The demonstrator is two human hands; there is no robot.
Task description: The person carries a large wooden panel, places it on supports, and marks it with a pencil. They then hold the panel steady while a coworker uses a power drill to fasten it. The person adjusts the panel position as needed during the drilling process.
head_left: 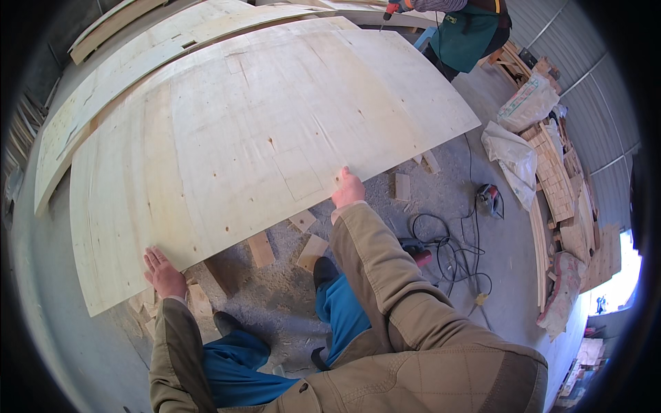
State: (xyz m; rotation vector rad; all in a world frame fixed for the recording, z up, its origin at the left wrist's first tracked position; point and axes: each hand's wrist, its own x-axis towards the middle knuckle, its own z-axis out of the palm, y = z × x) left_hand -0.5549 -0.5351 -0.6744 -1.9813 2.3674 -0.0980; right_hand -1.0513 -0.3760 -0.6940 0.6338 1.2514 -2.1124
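A large pale plywood sheet lies across in front of me, with knots and faint pencil-like lines on its face. My left hand rests near the left part of its near edge, fingers stretched out over the top face. Farther right, my right hand grips the same edge; its thumb lies on top and the other fingers are hidden below. At the far right corner, a co-worker in a green apron holds a red power drill with the bit pointing down at the sheet.
Wood offcuts lie around my feet on the dusty floor. To the right are a tangled black cable, a red-and-black power tool and another tool. White sacks and stacked wood line the right wall. More boards lie beyond the sheet.
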